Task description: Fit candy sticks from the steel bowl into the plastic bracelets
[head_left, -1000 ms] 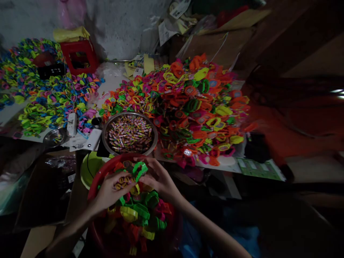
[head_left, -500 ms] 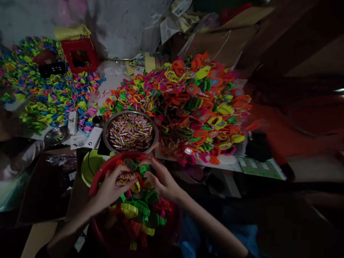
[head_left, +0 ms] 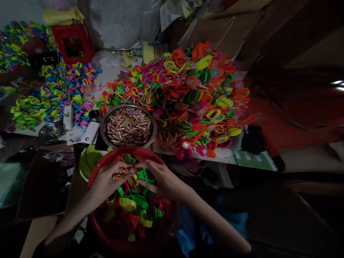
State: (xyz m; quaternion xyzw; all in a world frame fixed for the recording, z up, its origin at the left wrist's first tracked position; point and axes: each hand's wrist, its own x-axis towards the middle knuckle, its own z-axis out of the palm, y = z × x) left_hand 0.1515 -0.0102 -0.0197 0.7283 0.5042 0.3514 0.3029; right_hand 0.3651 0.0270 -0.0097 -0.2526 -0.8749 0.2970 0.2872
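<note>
at the far left, plastic bands (head_left: 48, 96) in blue, yellow and pink were spread over the table (head_left: 106, 73), and a red stool (head_left: 70, 30) was topped with a yellow bundle (head_left: 63, 16). toward the front edge, a small metal dish (head_left: 44, 134), a white power strip (head_left: 68, 117) and a white device (head_left: 90, 133) were lined up. below them a lime green basin (head_left: 85, 163) was tucked beside a red basin (head_left: 139, 150). a cluster of small wrapped pieces (head_left: 120, 173) was grasped in the left grip (head_left: 107, 177), over the red basin, where watch-like bands (head_left: 138, 202) were heaped. behind, a steel bowl (head_left: 155, 129) was filled with matching pieces (head_left: 128, 125). the right grip (head_left: 163, 179) was curved inward, its fingertips brought near the cluster's end; whether anything was pinched there cannot be told. farther right, a tall mound (head_left: 201, 100) of orange, green, yellow and pink bands was piled, and a green printed sheet (head_left: 254, 160) was laid at the edge.
</note>
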